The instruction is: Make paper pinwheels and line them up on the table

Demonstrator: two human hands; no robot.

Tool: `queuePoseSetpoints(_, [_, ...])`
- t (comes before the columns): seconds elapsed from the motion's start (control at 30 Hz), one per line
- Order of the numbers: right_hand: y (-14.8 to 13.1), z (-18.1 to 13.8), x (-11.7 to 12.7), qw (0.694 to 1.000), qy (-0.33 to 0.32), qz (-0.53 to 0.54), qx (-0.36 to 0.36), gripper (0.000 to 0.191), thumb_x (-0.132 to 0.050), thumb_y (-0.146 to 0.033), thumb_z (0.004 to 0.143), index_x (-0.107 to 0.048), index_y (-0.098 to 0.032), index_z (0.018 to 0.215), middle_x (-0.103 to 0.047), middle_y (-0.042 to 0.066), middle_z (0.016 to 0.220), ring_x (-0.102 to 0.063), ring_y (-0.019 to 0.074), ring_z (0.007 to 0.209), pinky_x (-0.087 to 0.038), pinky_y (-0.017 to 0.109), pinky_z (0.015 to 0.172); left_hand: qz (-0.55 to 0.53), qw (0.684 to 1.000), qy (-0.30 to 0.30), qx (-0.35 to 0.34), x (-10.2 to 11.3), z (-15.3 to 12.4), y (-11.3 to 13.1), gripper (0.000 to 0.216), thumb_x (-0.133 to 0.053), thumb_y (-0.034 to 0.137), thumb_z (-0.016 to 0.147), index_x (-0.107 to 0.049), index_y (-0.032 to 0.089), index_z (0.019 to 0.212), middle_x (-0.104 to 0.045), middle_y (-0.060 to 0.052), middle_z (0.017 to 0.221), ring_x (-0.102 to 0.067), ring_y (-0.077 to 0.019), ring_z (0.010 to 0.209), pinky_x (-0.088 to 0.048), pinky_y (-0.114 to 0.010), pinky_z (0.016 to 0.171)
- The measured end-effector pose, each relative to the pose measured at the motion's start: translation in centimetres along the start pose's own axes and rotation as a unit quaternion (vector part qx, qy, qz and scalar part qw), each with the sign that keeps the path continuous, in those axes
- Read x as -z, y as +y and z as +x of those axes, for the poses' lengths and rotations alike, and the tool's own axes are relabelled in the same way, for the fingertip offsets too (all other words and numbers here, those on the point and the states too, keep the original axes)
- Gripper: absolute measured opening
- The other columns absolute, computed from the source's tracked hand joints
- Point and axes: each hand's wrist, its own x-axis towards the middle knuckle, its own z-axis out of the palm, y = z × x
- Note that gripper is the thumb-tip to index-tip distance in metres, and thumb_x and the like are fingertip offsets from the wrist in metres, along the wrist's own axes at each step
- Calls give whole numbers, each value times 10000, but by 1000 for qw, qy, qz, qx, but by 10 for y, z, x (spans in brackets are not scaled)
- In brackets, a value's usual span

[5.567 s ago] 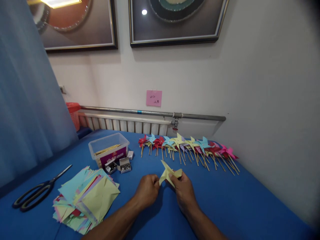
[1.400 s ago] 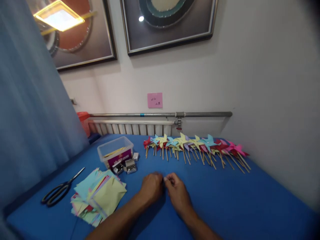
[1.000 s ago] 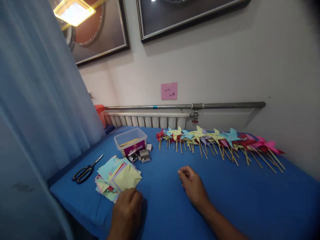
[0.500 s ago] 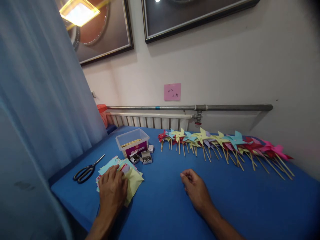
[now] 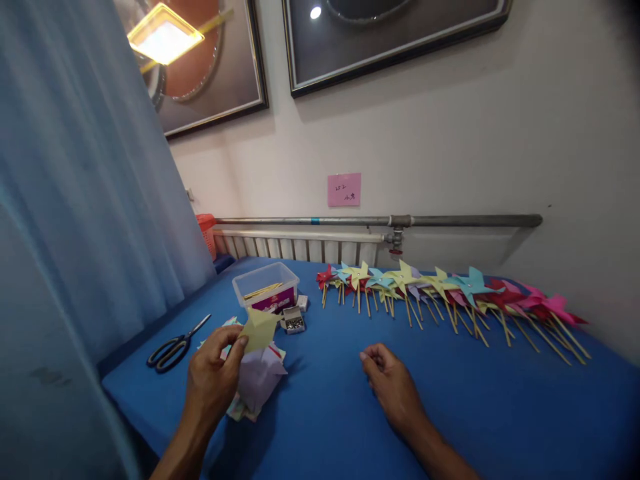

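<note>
My left hand pinches a yellow sheet of paper between thumb and fingers, lifted above the paper pile. Beneath it lies a stack of coloured cut papers, with a lilac paper on top. My right hand rests on the blue tabletop to the right, fingers curled closed; whatever they hold, if anything, is hidden. Behind the papers, a small open box of metal pins sits in front of a clear plastic tub with wooden sticks inside.
Black-handled scissors lie left of the papers. Along the back right runs a row of finished paper pinwheels on sticks. A blue curtain hangs at the left. A pipe and radiator line the wall.
My left hand has picked the yellow sheet off the pile and raised it, uncovering a lilac one. My right hand has stayed in place. The view has tilted slightly upward.
</note>
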Motion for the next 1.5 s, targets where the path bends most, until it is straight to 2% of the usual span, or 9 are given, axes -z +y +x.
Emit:
queuePoseSetpoints(0.13, [0, 0, 0, 999, -20, 25, 4, 381, -522, -583, 873, -582, -222, 766, -573, -19, 626, -476, 134, 499, -376, 249, 477, -181, 976, -88, 81, -35, 10, 33, 292, -654, 463, 781, -663, 173, 748, -657, -5, 700, -591, -154, 673, -449, -247, 635])
queuePoseSetpoints(0.23, [-6, 0, 3, 992, -30, 123, -14, 546, -524, -730, 824, -643, -196, 837, -679, 46, 742, -565, 155, 555, -456, 273, 530, -357, 895, -223, 148, -82, 18, 58, 317, -753, 439, 680, -630, 150, 720, -625, -4, 647, -561, -129, 598, -442, -253, 616])
queuePoseSetpoints(0.3, [-11, 1, 7, 975, -32, 218, -36, 650, -544, -793, 772, -680, -181, 941, -733, 102, 887, -664, 205, 697, -533, 323, 658, -433, 828, -296, 198, -115, 19, 72, 362, -812, 424, 610, -593, 150, 697, -614, -7, 638, -548, -123, 579, -434, -258, 596])
queuePoseSetpoints(0.4, [-18, 0, 15, 936, -63, 339, -66, 705, -483, -800, 815, -690, -198, 1119, -748, 126, 1057, -705, 264, 940, -545, 389, 835, -495, 755, -346, 256, -157, 11, 81, 422, -868, 396, 540, -547, 156, 669, -599, -1, 619, -534, -114, 561, -409, -248, 559])
queuePoseSetpoints(0.47, [-20, -1, 19, 913, -69, 396, -74, 651, -491, -758, 849, -674, -229, 1183, -743, 111, 1126, -692, 274, 1025, -533, 411, 884, -508, 734, -354, 279, -176, 1, 78, 446, -885, 392, 511, -538, 156, 661, -599, 1, 608, -528, -109, 549, -395, -241, 542])
queuePoseSetpoints(0.57, [-21, -1, 20, 900, -54, 426, -75, 597, -611, -698, 820, -688, -207, 1149, -747, 118, 1120, -689, 291, 1035, -539, 419, 872, -499, 738, -340, 301, -193, -13, 66, 458, -888, 406, 493, -544, 153, 659, -600, 5, 582, -515, -103, 522, -382, -238, 533])
queuePoseSetpoints(0.77, [-18, 3, 13, 919, -14, 382, -99, 522, -831, -546, 691, -723, -165, 1031, -783, 96, 949, -712, 286, 940, -544, 388, 831, -460, 783, -305, 286, -203, -19, 52, 408, -865, 398, 497, -578, 144, 636, -604, 12, 538, -474, -85, 461, -342, -225, 491])
queuePoseSetpoints(1.17, [-22, 3, 23, 914, -89, 377, -121, 490, -805, -488, 747, -722, -143, 1085, -791, 113, 906, -732, 307, 902, -555, 428, 827, -435, 797, -313, 277, -205, -16, 50, 362, -844, 368, 491, -617, 132, 646, -646, -16, 558, -519, -112, 467, -405, -243, 500])
queuePoseSetpoints(1.5, [-15, 4, 23, 922, -99, 359, -106, 471, -806, -474, 739, -725, -147, 1068, -790, 127, 919, -735, 320, 903, -553, 449, 835, -424, 808, -312, 263, -208, -17, 47, 346, -827, 362, 518, -616, 135, 671, -645, -17, 575, -527, -117, 481, -417, -247, 514])
